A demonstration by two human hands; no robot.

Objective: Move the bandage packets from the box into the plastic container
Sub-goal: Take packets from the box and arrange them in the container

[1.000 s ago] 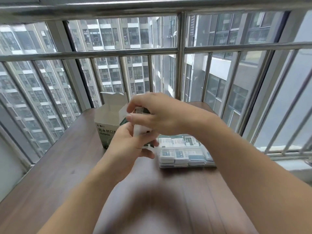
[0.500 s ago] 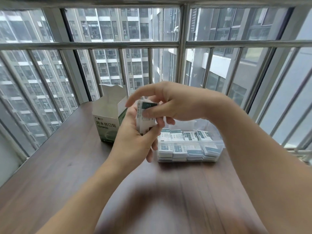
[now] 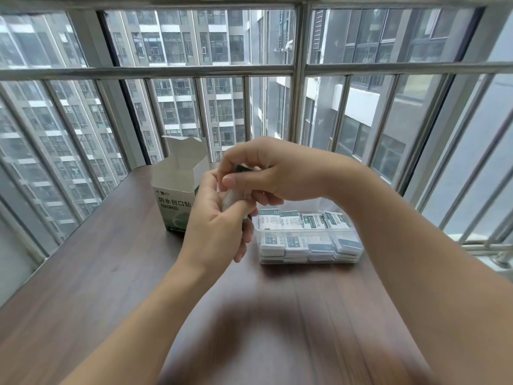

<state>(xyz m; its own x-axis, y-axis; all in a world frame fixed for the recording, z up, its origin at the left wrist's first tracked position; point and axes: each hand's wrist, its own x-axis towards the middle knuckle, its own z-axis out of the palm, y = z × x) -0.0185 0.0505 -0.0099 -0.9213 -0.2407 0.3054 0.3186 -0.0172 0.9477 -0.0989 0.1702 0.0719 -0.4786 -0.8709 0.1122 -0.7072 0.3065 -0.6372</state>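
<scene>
Since half second ago, packets (image 3: 236,200) rotated within both hands – left hand (image 3: 219,218) cupped beneath, right hand (image 3: 266,176) pinched atop. Plastic container (image 3: 311,259) lies just right-below; right hand nearer.

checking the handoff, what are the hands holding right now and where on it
Both hands hold a small stack of bandage packets above the table: the left hand wraps its lower part, the right hand pinches its top end. It is mostly hidden.
</scene>
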